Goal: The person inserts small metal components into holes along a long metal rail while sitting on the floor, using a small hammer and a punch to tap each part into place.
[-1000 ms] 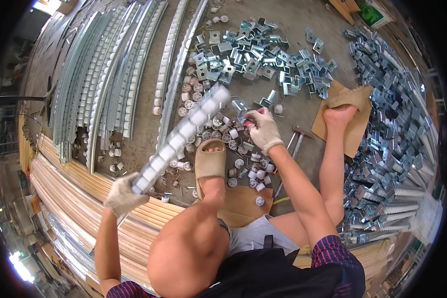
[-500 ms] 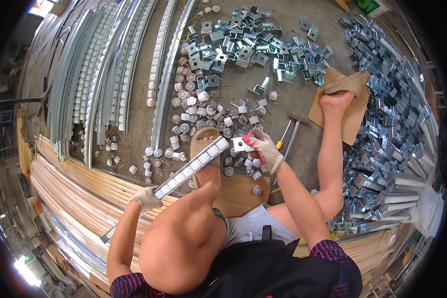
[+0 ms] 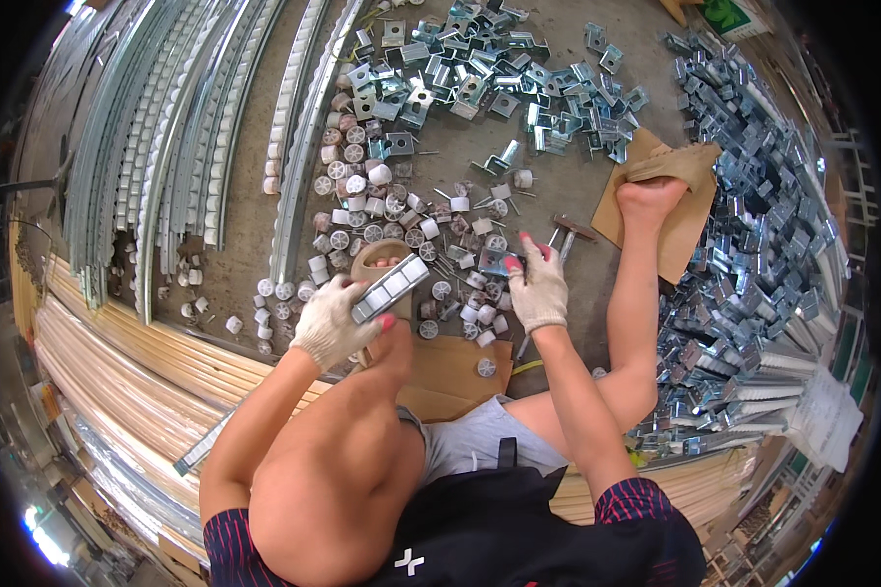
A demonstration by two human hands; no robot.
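My left hand [image 3: 335, 321], in a white glove with red fingertips, grips a metal roller track [image 3: 394, 289] fitted with a row of white rollers. The track runs slantwise under my left forearm, and its upper end points toward my sandalled left foot. My right hand [image 3: 538, 292], gloved alike, is to the right of that end and apart from it. A small bent metal bracket [image 3: 494, 262] is at its thumb and fingertips, which partly hide the grip. Loose white rollers [image 3: 440, 291] on pins lie on the floor below and around both hands.
A hammer [image 3: 575, 228] lies beyond my right hand. Shiny brackets [image 3: 470, 90] are heaped ahead, with a larger pile of them [image 3: 754, 225] at the right. Long roller tracks [image 3: 181, 127] lie at the far left, near wrapped pale bars [image 3: 117, 352]. Cardboard [image 3: 460, 377] lies by my feet.
My left hand has slid up the track toward its upper end. The right hand has drawn the bracket away from the track's end, and its fingers have turned upward. The view has shifted slightly.
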